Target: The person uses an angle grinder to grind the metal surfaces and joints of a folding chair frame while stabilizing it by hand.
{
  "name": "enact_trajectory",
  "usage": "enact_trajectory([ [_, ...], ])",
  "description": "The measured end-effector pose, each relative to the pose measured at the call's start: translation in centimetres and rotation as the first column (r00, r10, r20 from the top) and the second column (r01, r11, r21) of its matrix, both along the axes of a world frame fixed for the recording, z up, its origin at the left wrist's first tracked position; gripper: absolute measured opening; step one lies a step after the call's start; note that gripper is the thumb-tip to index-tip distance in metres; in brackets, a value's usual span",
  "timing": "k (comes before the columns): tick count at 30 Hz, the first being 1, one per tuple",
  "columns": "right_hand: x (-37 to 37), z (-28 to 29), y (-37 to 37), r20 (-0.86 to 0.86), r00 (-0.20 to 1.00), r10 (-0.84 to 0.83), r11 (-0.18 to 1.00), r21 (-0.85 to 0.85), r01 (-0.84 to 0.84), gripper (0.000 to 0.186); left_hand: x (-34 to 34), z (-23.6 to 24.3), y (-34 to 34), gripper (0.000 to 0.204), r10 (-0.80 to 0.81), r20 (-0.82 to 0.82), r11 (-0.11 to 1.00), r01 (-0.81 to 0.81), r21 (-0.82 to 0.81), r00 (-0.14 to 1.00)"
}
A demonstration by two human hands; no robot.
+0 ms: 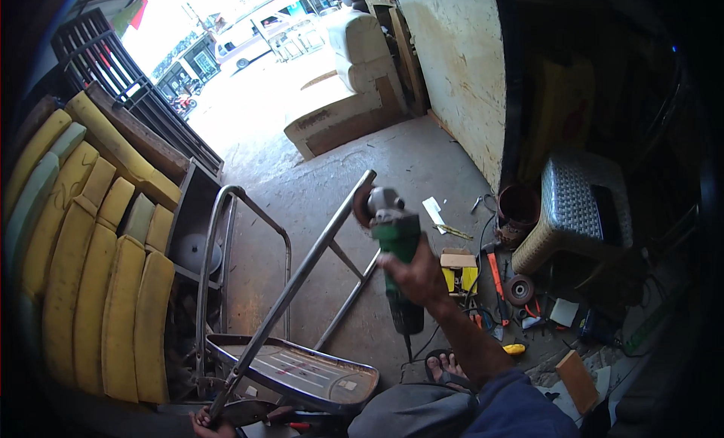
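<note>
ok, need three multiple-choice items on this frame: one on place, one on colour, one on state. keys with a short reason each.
1. Where does the grinder's disc sit?
A. On the floor
B. Against the top end of the metal tube
C. On the plastic stool

2. What colour is the grinder's body?
A. Green
B. Red
C. White

3. How is the grinder held?
A. Lying loose on the ground
B. In both hands
C. In the right hand alone

Answers:
1 B, the disc meets the tube's upper end.
2 A, the housing is green above a dark handle.
3 C, the right hand's grip wraps the grinder, while the left hand holds the tube's lower end near the metal seat.
</note>
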State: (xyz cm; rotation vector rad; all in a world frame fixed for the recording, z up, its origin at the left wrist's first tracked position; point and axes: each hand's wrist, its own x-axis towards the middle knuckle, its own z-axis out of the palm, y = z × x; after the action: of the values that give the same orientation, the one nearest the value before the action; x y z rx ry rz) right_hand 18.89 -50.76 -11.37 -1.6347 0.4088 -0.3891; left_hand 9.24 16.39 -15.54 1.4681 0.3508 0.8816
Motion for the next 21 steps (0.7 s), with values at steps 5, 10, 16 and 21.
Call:
enact_trajectory([
  [5,-4.1,1.5,5.1,-0.098,0.952,0.291,0.913,-0.270,-0.307,0.087,-0.3,-3.7,2.6,0.025,0.073,-0.063,0.972,-0.057,0.227,0.995],
  [10,0.1,3.4,0.4,-0.104,0.992,0.076,0.975,-0.200,-0.095,0.072,0.7,2.8,-3.5,0.029,-0.178,0.032,0.895,0.175,-0.411,0.984],
  [16,-1.2,1.2,-0.6,-0.048,0.994,0.095,0.933,-0.343,-0.106,0.080,0.5,-1.3,0.1,0.032,-0.298,0.241,0.708,0.383,-0.593,0.924],
  [21,-1.7,2.4,0.1,-0.145,0.970,0.197,0.945,-0.235,-0.227,0.080,0.5,3.9,-8.2,0.034,-0.100,-0.113,0.908,0.045,-0.416,0.989],
])
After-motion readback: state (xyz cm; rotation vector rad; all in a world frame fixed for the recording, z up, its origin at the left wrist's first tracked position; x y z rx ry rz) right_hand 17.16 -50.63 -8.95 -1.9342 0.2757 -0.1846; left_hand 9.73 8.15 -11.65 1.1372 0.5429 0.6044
